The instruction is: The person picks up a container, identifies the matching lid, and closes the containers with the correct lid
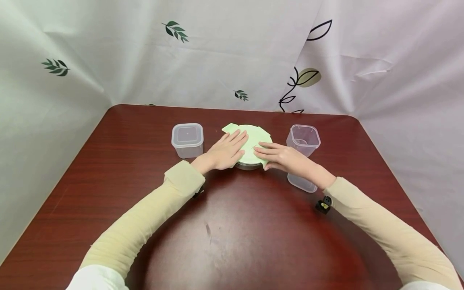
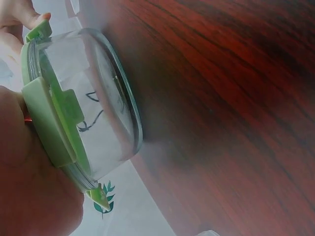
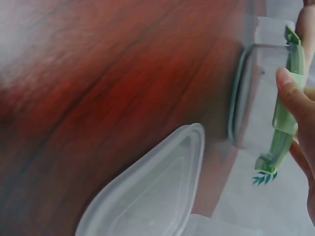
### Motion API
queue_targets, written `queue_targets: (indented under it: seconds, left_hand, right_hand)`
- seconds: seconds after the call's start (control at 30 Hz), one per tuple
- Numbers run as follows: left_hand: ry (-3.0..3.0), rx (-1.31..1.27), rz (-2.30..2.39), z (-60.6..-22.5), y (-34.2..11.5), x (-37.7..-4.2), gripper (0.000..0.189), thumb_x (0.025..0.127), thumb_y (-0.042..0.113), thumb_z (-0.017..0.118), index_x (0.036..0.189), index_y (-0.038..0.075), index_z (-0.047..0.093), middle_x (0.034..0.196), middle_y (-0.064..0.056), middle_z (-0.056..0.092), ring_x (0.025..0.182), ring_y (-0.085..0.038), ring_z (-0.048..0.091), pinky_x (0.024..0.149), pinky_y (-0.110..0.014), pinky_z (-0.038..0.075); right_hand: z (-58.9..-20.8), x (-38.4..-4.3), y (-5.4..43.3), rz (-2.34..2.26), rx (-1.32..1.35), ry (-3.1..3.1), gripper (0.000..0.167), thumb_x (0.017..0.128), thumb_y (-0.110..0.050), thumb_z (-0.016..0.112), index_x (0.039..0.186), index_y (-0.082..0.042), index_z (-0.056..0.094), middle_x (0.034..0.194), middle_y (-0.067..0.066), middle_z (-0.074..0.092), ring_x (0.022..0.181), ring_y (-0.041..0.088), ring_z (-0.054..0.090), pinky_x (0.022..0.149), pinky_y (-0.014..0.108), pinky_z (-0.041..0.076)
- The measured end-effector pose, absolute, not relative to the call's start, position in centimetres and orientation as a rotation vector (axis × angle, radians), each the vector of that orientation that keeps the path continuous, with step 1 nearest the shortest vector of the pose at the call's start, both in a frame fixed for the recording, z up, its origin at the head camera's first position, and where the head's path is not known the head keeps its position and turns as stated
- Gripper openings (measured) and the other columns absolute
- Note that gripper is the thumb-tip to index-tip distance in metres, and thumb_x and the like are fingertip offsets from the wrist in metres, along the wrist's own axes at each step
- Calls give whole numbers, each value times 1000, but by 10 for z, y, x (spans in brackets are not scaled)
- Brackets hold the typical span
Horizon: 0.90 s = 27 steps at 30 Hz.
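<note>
A round glass food container [image 2: 106, 113] with a pale green lid [image 1: 253, 139] stands on the table, with the lid on top. Locking flaps sit around the lid's rim, and a far-side flap [image 1: 230, 128] sticks outward. My left hand [image 1: 225, 152] lies over the left part of the lid with its fingers stretched out. From the right, my right hand [image 1: 286, 159] rests its fingertips on the lid. Its thumb [image 3: 290, 88] touches a flap [image 3: 284, 115] at the rim. The left palm hides part of the lid's near-left edge.
To the left stands a clear plastic box [image 1: 187, 141] with its lid on. An uncovered clear plastic box [image 1: 303, 139] is at the right, and a loose clear lid [image 1: 302, 183] lies in front of it. A white patterned cloth [image 1: 232, 56] hangs behind the table [image 1: 232, 229].
</note>
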<state>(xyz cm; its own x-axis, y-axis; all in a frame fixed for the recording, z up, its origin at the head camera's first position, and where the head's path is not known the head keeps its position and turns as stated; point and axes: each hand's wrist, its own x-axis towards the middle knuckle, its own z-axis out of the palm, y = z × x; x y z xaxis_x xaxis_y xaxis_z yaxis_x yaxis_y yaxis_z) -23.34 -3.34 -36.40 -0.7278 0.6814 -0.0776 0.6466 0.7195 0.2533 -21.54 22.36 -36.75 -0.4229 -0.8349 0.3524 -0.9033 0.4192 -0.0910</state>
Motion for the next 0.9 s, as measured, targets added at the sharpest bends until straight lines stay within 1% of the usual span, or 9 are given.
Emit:
queue_targets:
  seconds: [0.27,0.63,0.8,0.9]
  left_hand:
    - [2756,1068,301,-363,-31,-232,57,104,35,23,155,13,10,163,0,3,151,-19,-4,123,-42,-1]
    - [2757,1072,265,-364,-30,-234,58,104,36,23,155,13,9,163,0,2,151,-19,-4,123,-41,-1]
    - [2753,1059,261,-365,-32,-235,58,104,37,22,156,14,8,163,1,1,151,-18,-5,123,-40,-1]
    - [2758,1048,261,-365,-32,-235,58,104,37,22,156,15,8,163,2,1,151,-17,-5,123,-40,0]
  right_hand:
    - [-377,-217,224,319,1543,-2220,56,72,-21,80,123,-3,65,124,11,66,117,34,60,94,43,51]
    - [-376,-216,222,442,1451,-2334,56,71,-23,80,123,-7,67,122,6,68,119,30,60,94,42,51]
    - [-373,-216,221,451,1459,-2386,54,74,-24,79,125,-8,65,125,6,66,122,30,57,98,43,49]
    - [-370,-216,222,438,1469,-2447,51,81,-23,75,128,-9,63,129,5,64,126,29,54,101,44,46]
